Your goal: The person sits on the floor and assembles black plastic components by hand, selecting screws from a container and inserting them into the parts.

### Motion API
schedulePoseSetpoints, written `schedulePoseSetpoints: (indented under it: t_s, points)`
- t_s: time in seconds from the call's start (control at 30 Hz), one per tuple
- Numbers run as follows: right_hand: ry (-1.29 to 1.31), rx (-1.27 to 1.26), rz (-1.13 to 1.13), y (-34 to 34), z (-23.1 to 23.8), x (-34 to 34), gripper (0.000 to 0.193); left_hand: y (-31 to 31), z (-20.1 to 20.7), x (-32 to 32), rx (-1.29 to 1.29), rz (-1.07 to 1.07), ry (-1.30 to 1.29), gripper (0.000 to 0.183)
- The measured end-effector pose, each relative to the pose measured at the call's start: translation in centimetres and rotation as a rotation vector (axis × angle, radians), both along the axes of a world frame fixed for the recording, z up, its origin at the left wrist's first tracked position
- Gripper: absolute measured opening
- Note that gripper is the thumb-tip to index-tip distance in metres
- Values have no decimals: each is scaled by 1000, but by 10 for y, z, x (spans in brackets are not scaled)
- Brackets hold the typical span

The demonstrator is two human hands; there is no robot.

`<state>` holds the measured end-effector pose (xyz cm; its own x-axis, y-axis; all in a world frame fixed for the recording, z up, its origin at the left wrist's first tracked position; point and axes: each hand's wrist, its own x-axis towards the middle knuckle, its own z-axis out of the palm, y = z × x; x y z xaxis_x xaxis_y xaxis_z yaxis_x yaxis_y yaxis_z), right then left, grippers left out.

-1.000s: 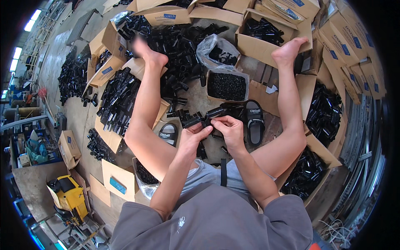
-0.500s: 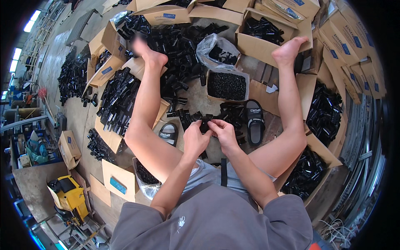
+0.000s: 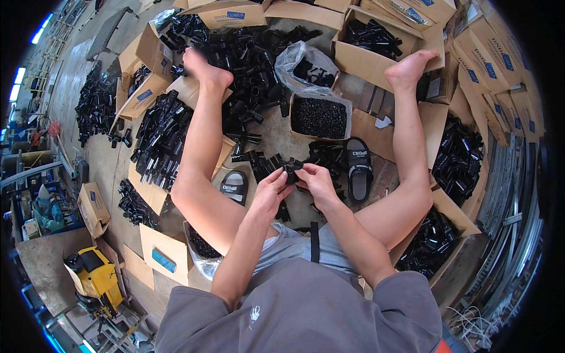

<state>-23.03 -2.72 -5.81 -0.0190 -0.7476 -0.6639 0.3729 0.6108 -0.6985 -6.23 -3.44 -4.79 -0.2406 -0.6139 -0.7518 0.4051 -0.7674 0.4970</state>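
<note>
Both hands (image 3: 270,191) pinch 1 glossy black piece (image 3: 291,171), fingers curled; 2 slides (image 3: 359,170) flank them on the floor (image 3: 272,136), crinkly bag (image 3: 288,75) at the carton's (image 3: 306,136) far edge.

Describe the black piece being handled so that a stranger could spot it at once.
Find the person's bare legs, spread wide across the floor. Between them, nearer the body than the open box of tiny black bits, the left hand and right hand meet. The black piece sits in their grip; unlike the loose black parts lying around, it alone is held.
</note>
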Motion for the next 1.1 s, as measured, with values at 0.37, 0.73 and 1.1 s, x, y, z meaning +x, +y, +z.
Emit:
schedulePoseSetpoints:
  t_s: [0.37, 0.73, 1.1]
  points:
    - [1161, -237, 120, -135, -77, -62, 18, -14, 4, 13, 2, 253, 194, 28]
    - [1196, 202, 260, -174, -114, -37, 23, -5, 2, 26, 41, 377, 138, 25]
    - [871, -562, 196, -109, -7, -12, 18, -7, 7, 21, 11, 432, 122, 26]
